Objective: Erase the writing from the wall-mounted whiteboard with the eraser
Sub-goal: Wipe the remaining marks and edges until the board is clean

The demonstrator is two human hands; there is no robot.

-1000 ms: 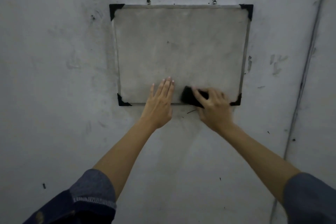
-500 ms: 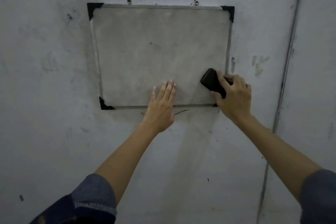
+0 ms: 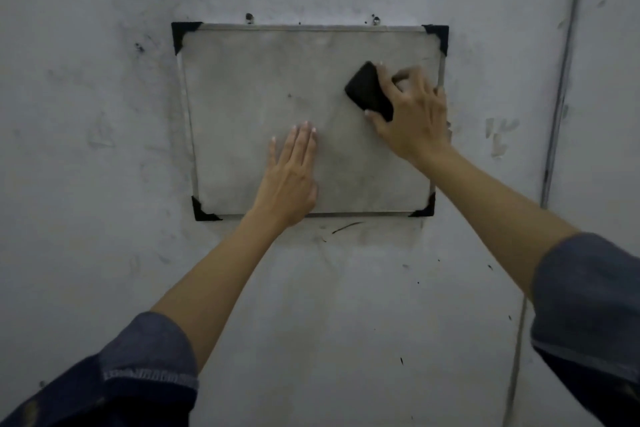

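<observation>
Gripping the black eraser (image 3: 369, 91) between thumb and curled fingers, my right hand (image 3: 412, 114) now sits high on the right part of the whiteboard (image 3: 249, 87), where half a second ago it was lower, by the board's right edge near the bottom corner, and a second ago it was down along the bottom edge. The eraser lies tilted against the board surface, its upper end pointing up and to the left, its lower end tucked under my thumb. My left hand (image 3: 292, 177) is flat on the lower middle of the board, fingers straight and close together, pressing on it much as it did before, though it now reaches a little further up the surface with the heel of the palm over the bottom frame. The whiteboard hangs on the grey wall (image 3: 86, 184) from two fixings at its top edge, with a thin metal frame and black corner pieces (image 3: 183, 35). Its surface looks dull grey and smeared, with a small dark speck near the middle and faint streaks; I can make out no legible writing on it. A short dark stroke (image 3: 346, 227) marks the wall just below the bottom frame. Both my forearms are bare, with dark blue sleeves (image 3: 149, 367) pushed up.
</observation>
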